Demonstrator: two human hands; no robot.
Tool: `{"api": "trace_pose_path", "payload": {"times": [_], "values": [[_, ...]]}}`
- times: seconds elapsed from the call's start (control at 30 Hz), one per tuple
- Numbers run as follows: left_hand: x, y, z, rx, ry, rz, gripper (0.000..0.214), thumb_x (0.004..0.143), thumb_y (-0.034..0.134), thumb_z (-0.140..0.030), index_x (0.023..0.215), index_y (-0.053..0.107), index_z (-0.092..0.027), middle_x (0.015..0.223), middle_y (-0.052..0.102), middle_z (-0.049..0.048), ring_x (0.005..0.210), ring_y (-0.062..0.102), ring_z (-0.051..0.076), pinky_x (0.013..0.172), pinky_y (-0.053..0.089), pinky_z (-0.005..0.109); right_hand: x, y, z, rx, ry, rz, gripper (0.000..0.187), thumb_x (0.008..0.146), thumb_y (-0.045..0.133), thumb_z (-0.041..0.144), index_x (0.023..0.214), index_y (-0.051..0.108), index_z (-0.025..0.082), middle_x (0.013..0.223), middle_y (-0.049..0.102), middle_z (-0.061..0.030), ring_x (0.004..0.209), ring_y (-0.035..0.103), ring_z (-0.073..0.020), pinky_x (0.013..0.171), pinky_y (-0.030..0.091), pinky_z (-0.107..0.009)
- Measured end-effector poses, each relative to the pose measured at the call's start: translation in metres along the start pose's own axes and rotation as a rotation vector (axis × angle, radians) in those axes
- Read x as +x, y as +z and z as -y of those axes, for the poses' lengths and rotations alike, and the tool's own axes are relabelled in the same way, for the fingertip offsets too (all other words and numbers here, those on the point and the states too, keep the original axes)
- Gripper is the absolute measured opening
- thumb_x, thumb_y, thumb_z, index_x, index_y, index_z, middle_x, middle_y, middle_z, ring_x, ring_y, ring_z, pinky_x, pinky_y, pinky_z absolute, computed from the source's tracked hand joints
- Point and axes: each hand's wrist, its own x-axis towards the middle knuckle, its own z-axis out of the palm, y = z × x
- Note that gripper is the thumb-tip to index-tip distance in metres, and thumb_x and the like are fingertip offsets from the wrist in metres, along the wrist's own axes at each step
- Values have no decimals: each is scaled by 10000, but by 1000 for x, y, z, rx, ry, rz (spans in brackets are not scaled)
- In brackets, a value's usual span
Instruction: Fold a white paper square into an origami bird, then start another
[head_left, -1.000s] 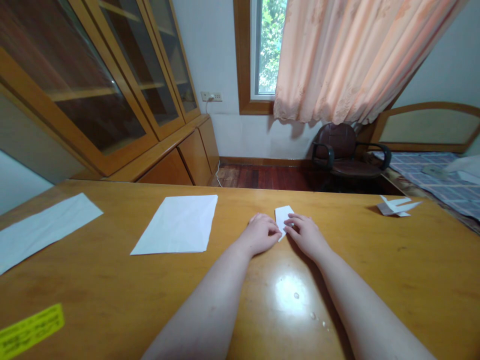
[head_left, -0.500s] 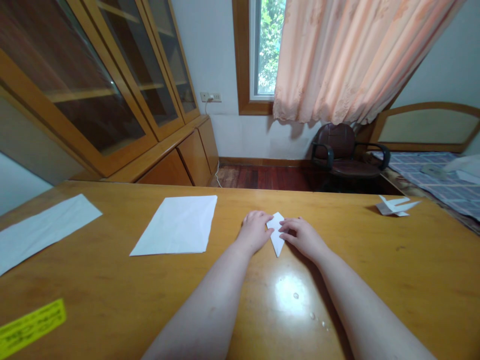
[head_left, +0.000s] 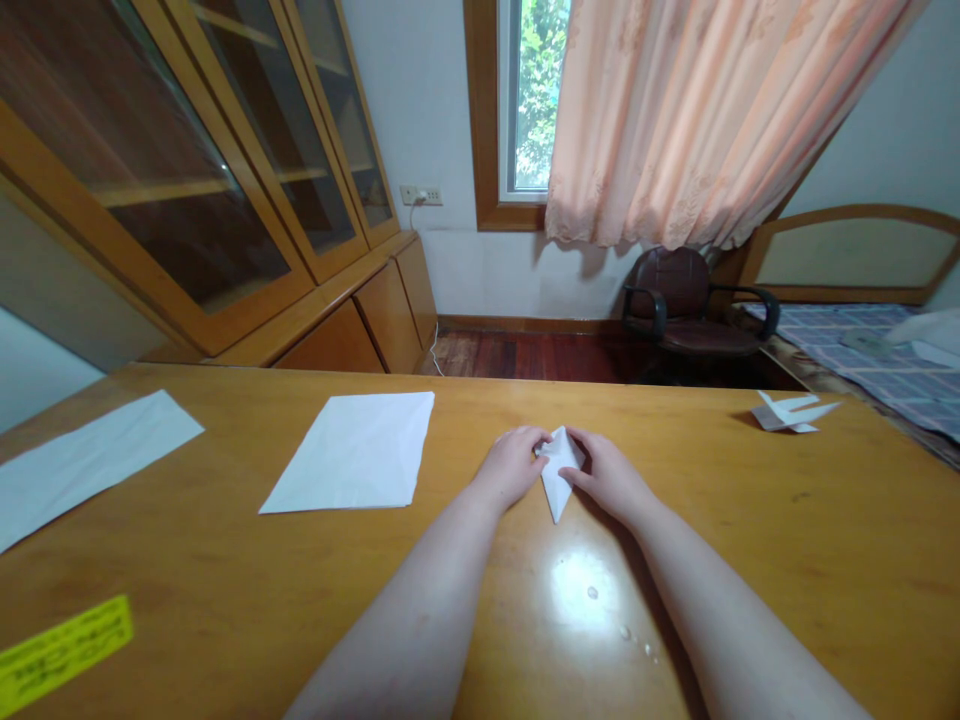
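Left hand: the left hand (head_left: 514, 467) rests on the desk (head_left: 675, 560), its fingertips pinched on the left upper edge of the folded paper (head_left: 559, 470)
Right hand: the right hand (head_left: 611, 475) lies just right of the left one, fingers closed on the right upper edge of the same piece
Folded paper: small, white, kite-shaped, held between both hands, its narrow point toward the person and lying on the desk, its top lifted a little
White sheet: a flat white sheet (head_left: 352, 450) lies left of the left hand, apart from it
Long sheet: another white sheet (head_left: 90, 460) sits farther left, near the desk's edge
Paper figure: a small folded white figure (head_left: 793, 412) stands well right of the right hand
Yellow label: a yellow label (head_left: 64, 655) lies near the person, far left of the left forearm
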Motion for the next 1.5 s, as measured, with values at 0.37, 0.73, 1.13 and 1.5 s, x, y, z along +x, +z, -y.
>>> {"api": "trace_pose_path", "payload": {"times": [0.37, 0.73, 1.13, 1.5], "values": [[1, 5, 4, -209, -23, -16, 368, 764, 524, -121, 1117, 577, -210, 1015, 648, 28, 875, 596, 151, 817, 478, 276, 0, -7, 8, 6, 2, -3, 176, 786, 562, 303, 887, 648, 187, 830, 651, -52, 792, 577, -196, 734, 443, -321], [0, -2, -2, -167, 78, -103, 196, 801, 485, -138, 884, 655, -191, 927, 635, 27, 870, 576, 156, 795, 462, 275, -4, -10, 16, 271, 63, -17, 239, 789, 554, 410, 785, 615, 180, 675, 606, -14, 633, 543, -156, 587, 410, -262], [2, 0, 1, -301, 97, -259, 187, 762, 492, -67, 797, 633, -184, 838, 605, 8, 812, 557, 134, 726, 444, 245, -2, -5, 12, 591, 132, 29, 258, 752, 586, 343, 939, 641, 173, 887, 682, -64, 781, 610, -184, 725, 464, -310], [2, 0, 2, -350, 125, -249, 191, 739, 485, -53, 773, 621, -183, 831, 596, 7, 811, 557, 135, 730, 439, 247, 0, -2, 11, 931, 266, 75, 307, 641, 698, 326, 897, 669, 159, 787, 681, -57, 665, 583, -149, 612, 443, -274]]}}
